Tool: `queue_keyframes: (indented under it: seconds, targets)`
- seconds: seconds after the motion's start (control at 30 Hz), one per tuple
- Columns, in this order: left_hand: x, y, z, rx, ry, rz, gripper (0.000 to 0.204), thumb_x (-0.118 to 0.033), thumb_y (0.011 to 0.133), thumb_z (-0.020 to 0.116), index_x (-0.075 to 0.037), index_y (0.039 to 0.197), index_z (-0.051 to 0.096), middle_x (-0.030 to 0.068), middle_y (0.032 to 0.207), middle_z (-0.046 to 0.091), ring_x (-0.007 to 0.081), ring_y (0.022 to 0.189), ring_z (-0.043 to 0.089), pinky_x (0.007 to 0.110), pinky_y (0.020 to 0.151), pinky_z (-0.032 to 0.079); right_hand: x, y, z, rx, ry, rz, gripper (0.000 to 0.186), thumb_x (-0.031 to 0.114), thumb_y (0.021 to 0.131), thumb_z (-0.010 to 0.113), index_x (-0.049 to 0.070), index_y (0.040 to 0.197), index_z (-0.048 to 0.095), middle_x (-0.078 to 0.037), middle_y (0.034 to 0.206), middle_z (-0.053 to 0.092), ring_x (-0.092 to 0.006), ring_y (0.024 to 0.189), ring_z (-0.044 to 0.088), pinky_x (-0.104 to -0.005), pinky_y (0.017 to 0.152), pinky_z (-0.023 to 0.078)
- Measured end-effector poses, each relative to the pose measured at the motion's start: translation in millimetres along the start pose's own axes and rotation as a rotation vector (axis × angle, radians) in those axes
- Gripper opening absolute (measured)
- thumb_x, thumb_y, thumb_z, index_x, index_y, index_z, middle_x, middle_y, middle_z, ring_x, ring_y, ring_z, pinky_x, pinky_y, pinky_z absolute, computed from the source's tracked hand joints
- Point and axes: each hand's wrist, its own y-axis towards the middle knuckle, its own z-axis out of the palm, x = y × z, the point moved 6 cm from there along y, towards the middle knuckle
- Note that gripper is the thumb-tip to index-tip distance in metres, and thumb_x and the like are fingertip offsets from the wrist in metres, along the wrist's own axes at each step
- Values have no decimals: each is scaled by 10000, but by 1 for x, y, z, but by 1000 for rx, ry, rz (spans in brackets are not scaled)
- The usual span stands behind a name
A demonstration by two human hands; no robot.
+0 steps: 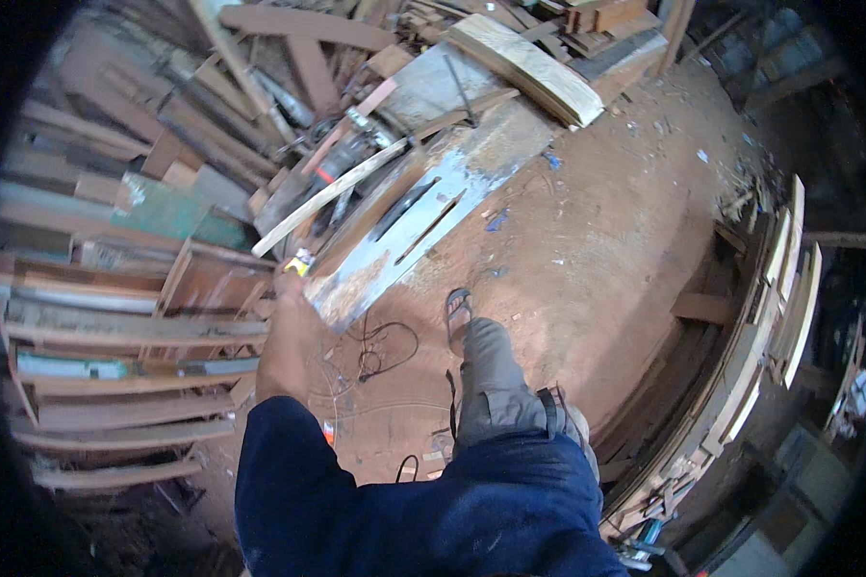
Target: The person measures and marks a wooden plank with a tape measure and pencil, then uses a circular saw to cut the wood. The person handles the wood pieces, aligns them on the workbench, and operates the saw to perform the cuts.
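Observation:
My left arm reaches forward to the near end of a long workbench (351,288) with a worn pale-blue and bare-wood top. My left hand (293,288) is closed on a small yellow-and-white packet (300,263), whose exact kind is too small to make out. Just beyond it lies a long pale wooden strip (327,199), slanting along the bench's left side. Two dark slots run through the bench top. Behind the strip sits a blurred metal machine or tool (361,135) with a red part. No part of my right hand shows.
Stacked boards and planks (135,332) fill the left side. A thick curved timber (529,67) rests at the bench's far end. On the brown floor a dark cable (390,346) loops near my sandalled foot (459,306). Long planks (741,365) lean along the right.

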Motion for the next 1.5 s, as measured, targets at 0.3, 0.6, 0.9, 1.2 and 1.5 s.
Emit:
queue_keyframes:
  seconds: [0.3, 0.6, 0.9, 1.2, 1.5]
  targets:
    - [18, 71, 166, 82, -290, -336, 296, -195, 940, 567, -71, 1181, 685, 152, 1070, 694, 339, 943, 675, 472, 779, 572, -66, -86, -30, -101, -18, 381, 436, 421, 853, 679, 28, 1029, 744, -239, 918, 732, -357, 905, 721, -440, 806, 558]
    - [-30, 50, 172, 128, -169, -287, 357, -259, 994, 493, -48, 1246, 633, 149, 1061, 681, 317, 977, 663, 451, 785, 574, -115, -151, 17, -8, 51, 458, 454, 430, 838, 674, 26, 1032, 745, -250, 922, 731, -365, 925, 723, -451, 822, 555]
    - [-52, -186, 154, 425, 197, -297, 429, -323, 1048, 419, -24, 1310, 580, 145, 1052, 669, 295, 1011, 650, 430, 791, 575, -228, -161, 52, -97, 235, 526, 473, 397, 845, 701, 2, 1104, 732, -239, 983, 742, -327, 956, 726, -433, 832, 558]
    - [-99, -519, 300, 1145, 744, -159, 333, -346, 1050, 502, -88, 1225, 618, 59, 975, 652, 181, 784, 627, 316, 621, 522, -348, -85, 10, -532, 786, 618, 375, 361, 910, 730, 4, 1024, 756, -125, 830, 732, -210, 712, 703, -373, 630, 550]
    - [-194, -738, 439, 1525, 907, 288, 470, -352, 1042, 574, -70, 1413, 511, 98, 1237, 656, 210, 989, 665, 325, 764, 541, -539, -200, 232, -1557, 1378, 1318, 291, 287, 945, 668, 13, 1028, 721, -74, 796, 667, -148, 564, 581, -350, 493, 468]
